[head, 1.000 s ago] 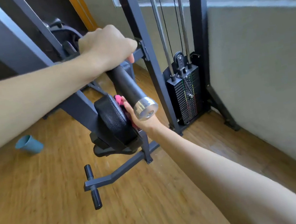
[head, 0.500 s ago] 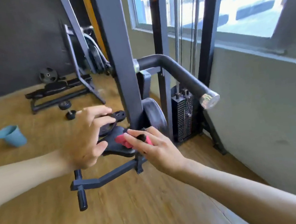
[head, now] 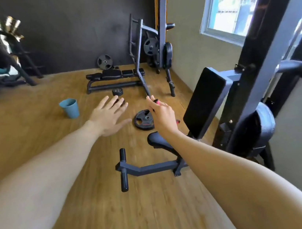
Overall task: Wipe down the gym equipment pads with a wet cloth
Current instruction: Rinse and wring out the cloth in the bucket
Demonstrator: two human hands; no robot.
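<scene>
1. Head view: the right hand (head: 163,116) is raised over the wooden floor (head: 101,207). Its fingers are curled and pinch a small pink-red cloth (head: 157,102), of which only a little shows at the fingertips.
2. The left hand (head: 108,114) holds nothing. Its fingers are straight and spread apart in the air.
3. The cloth is probably light, soft and limp. If it is wet, as the task says, it may drip and slip a little, so a wide hold with the palm flat behind it would wipe better than a pinch.
4. The back pad (head: 204,99) stands tilted just to the right of the right hand, and the seat pad (head: 156,138) is below the wrist. Both look firm, with a smooth black cover. They are fixed to the machine, so I judge they need only pressure and no lifting. A wet cover can be slippery.
5. The round pad (head: 264,124) at the right is partly hidden by a dark frame post (head: 253,81).
6. Most of the cloth is hidden behind the right hand, and I cannot tell whether it is wet.
7. The right forearm covers part of the seat pad.
8. The inside of the blue cup (head: 69,107) is not visible.
9. The equipment at the top left is blurred, and the right edge cuts off the machine.
</scene>
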